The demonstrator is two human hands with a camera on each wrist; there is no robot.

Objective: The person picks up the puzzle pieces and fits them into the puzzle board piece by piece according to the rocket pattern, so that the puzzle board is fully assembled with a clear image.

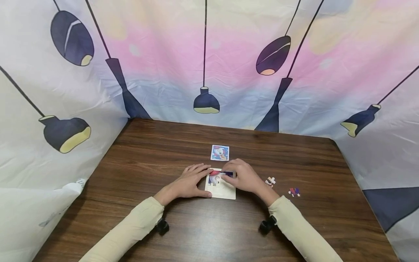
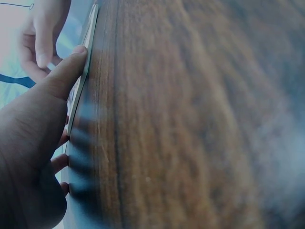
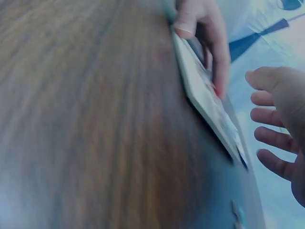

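Between the desk's [image 1: 147, 160] edges, the spread left hand [image 1: 188, 183] should steady the puzzle [image 1: 220, 187]. The right hand [image 1: 245, 177], fingers apart, should press gently.

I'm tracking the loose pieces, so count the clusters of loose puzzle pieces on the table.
2. The first cluster lies just right of the right hand; the second cluster is farther right. More pieces could be hidden under the hands.
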